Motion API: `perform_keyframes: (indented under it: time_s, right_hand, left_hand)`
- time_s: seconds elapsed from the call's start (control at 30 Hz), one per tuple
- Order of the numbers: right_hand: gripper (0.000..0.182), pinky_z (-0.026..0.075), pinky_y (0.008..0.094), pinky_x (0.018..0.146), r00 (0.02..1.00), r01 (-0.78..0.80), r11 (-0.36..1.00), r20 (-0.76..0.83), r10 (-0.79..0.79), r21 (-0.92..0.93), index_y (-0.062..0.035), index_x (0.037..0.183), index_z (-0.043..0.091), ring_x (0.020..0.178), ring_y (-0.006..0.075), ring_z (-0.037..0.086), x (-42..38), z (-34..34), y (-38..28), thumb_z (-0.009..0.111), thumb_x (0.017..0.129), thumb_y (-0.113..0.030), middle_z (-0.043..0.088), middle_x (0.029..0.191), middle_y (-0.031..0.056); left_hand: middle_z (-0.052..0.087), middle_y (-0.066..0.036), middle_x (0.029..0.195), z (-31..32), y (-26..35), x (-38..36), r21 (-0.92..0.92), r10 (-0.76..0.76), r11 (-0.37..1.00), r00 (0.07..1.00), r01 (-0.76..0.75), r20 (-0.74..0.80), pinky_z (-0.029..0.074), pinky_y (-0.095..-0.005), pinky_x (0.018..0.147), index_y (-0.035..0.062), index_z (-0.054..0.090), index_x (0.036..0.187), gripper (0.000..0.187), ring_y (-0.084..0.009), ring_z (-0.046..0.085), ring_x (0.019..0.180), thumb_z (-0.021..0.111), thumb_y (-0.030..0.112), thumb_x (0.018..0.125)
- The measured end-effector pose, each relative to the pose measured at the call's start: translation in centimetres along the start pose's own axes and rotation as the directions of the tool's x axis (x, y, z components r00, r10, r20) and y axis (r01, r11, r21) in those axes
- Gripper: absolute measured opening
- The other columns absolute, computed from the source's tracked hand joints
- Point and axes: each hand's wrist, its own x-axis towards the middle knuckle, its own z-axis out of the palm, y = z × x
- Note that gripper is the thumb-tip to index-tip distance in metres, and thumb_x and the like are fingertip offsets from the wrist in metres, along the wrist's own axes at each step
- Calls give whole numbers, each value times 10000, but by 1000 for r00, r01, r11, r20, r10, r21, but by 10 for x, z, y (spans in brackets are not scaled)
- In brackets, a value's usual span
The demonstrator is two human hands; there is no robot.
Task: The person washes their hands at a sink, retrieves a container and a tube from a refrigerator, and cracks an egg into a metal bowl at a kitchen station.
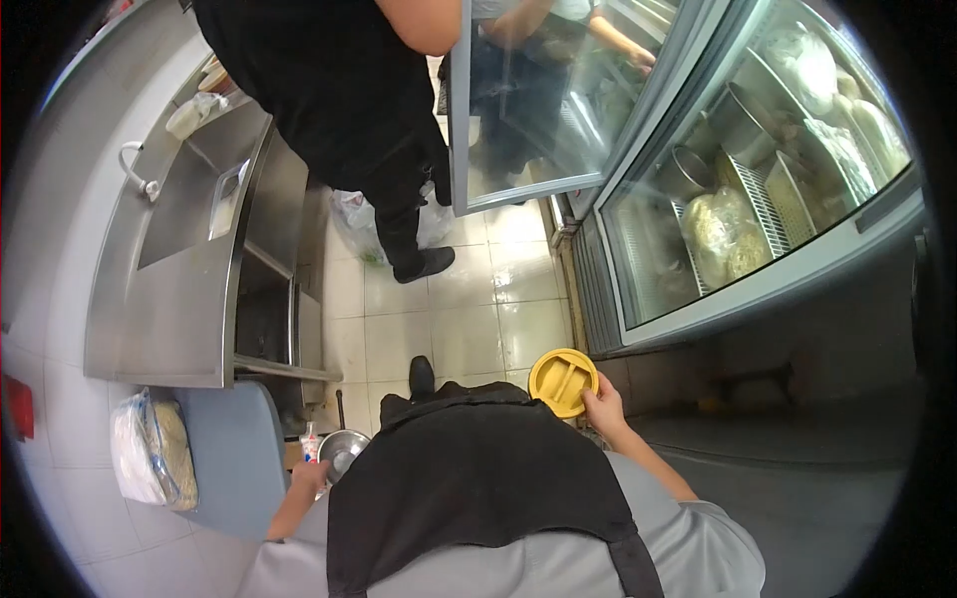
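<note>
A round yellow lid (563,383) with a raised bar across it is in my right hand (604,404), held by its right edge beside my black apron. My left hand (310,476) is closed at the rim of a metal bowl (342,453), low on the left side of my body. Just behind that hand stands a small white bottle with red and blue marks (310,442). The bowl's right part is hidden by the apron.
A person in black (329,110) stands ahead on the tiled floor, by plastic bags (355,224). On the left are a steel sink counter (184,289) and a blue-grey surface (237,448) with bagged food (155,448). A fridge's glass door (548,110) stands open at right.
</note>
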Motion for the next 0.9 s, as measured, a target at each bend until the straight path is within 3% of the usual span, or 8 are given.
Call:
perform_keyframes:
  time_s: [0.1, 0.23, 0.3, 0.57, 0.63, 0.9]
  right_hand:
    - [491, 431, 252, 459, 1000, -8, 1000, -12, 9, 29, -64, 1358, 458, 526, 87, 541, -2, 4, 0, 546, 875, -68, 628, 782, 46]
    - [439, 453, 236, 512, 999, -44, 998, -11, 44, -47, -49, 1310, 498, 627, 89, 571, -6, 3, -8, 523, 874, -84, 636, 920, 43]
    - [443, 447, 238, 501, 999, 22, 997, -31, -24, -74, -46, 1313, 493, 622, 87, 565, 2, 5, 5, 525, 873, -84, 636, 917, 42]
    - [424, 446, 245, 488, 1000, 25, 995, -4, -25, -94, -45, 1294, 503, 611, 91, 560, 7, 5, -1, 523, 871, -79, 635, 908, 45]
    - [423, 445, 245, 488, 1000, 30, 996, 9, -30, -88, -46, 1293, 502, 604, 93, 557, 8, 6, -4, 522, 872, -78, 633, 901, 46]
    - [424, 442, 252, 477, 1000, -1, 998, 27, 2, -58, -52, 1297, 496, 569, 99, 548, 9, 6, -14, 519, 875, -87, 622, 860, 46]
  left_hand:
    - [651, -256, 1072, 0, -1, -8, -89, -44, 995, 998, 41, -34, 500, -403, 878, -84, 653, 994, 579, -350, 639, 1021, 640, 410, 694]
    - [654, -263, 1044, -2, 1, -20, -124, -34, 992, 997, 26, -62, 500, -404, 870, -77, 660, 975, 574, -348, 641, 1013, 632, 424, 697]
    - [646, -269, 1058, 8, -11, -5, -83, 5, 997, 999, -7, -34, 494, -405, 880, -79, 655, 984, 584, -350, 633, 1026, 631, 430, 698]
    - [616, -294, 1114, 38, -42, 37, 222, 293, 922, 946, -318, 141, 471, -411, 919, -86, 636, 1021, 626, -361, 602, 1082, 627, 451, 700]
    - [613, -296, 1118, 43, -50, 41, 234, 307, 911, 938, -339, 163, 470, -412, 920, -87, 630, 1031, 628, -364, 600, 1084, 628, 447, 700]
    - [625, -288, 1092, 41, -46, 29, 14, 136, 991, 991, -136, -5, 490, -414, 885, -86, 607, 1067, 609, -376, 618, 1043, 637, 392, 692]
